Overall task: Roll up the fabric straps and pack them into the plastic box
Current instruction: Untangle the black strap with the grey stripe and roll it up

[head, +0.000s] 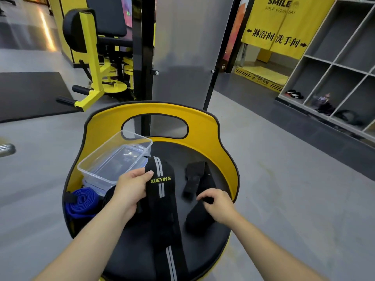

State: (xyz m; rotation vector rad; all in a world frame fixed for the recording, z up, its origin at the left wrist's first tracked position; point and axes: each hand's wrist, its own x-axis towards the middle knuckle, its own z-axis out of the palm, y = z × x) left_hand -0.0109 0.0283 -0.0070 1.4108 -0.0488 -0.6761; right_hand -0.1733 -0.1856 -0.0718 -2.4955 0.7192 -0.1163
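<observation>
A long black strap (162, 191) with grey stripes and the word XUEYING runs down the middle of a round black seat (219, 246). My left hand (129, 189) grips its upper end, thumb on top. My right hand (217, 203) pinches the end of a second, plain black strap (199, 218) that lies to the right. Another black strap piece (194, 177) lies flat behind it. The clear plastic box (113, 159) stands open at the seat's back left. A rolled blue strap (81, 203) sits at the left edge.
The seat has a yellow curved backrest (203, 128) with a handle cut-out. A clear lid (95, 187) lies under the box. Yellow gym machines (95, 57) stand behind on the left, grey cubby shelves (334, 78) on the right. Grey floor surrounds the seat.
</observation>
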